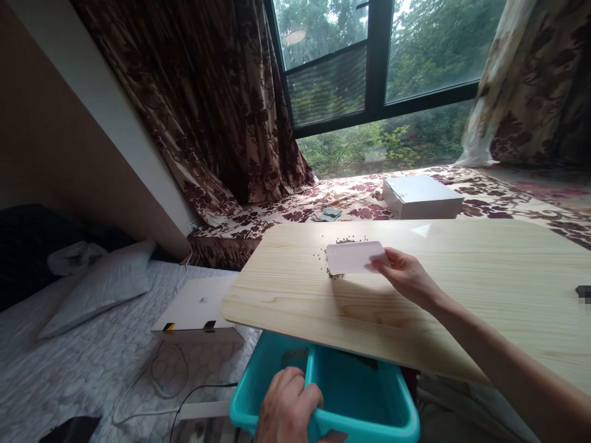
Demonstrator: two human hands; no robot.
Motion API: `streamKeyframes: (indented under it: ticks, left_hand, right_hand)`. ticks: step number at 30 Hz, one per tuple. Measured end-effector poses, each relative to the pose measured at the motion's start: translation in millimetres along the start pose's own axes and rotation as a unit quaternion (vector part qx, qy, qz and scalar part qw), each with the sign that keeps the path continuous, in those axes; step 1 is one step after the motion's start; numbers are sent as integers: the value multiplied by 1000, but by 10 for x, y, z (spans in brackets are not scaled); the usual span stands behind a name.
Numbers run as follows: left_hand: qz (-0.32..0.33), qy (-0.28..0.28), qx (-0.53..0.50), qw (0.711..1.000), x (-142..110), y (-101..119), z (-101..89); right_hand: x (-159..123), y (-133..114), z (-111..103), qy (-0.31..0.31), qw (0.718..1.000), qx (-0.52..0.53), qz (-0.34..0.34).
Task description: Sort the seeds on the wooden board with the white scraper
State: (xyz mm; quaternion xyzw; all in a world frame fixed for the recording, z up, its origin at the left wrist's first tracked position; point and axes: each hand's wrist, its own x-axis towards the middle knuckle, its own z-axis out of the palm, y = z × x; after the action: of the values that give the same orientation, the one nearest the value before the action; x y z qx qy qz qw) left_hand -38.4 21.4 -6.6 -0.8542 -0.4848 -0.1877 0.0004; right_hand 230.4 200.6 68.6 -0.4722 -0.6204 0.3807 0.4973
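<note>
My right hand [401, 272] pinches one end of a thin, pale pinkish-white rectangular sheet [353, 257] and holds it over the wooden tabletop [286, 301]. Small dark grains [336, 275] lie scattered around the sheet's left and far edges, and part of them is hidden under it. Below the table's near edge is a turquoise bin [410, 424] with a divider and two compartments. My left hand [287, 406] is closed over the bin's near side at the divider, with its fingertips reaching into the left compartment.
A white box [422, 191] sits on the floral window seat behind the table, near a small grey-green cloth [329, 214]. To the left, a flat white box [198, 307], a pillow [101, 286] and a cable [152, 369] lie on the bed.
</note>
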Motion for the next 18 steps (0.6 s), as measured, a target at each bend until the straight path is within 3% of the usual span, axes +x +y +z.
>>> streamKeyframes:
  ticks: [18]
  left_hand:
    - [-11, 5, -14, 1000, 38, 4, -22]
  right_hand:
    - [-111, -107, -65, -5, 1000, -1, 1]
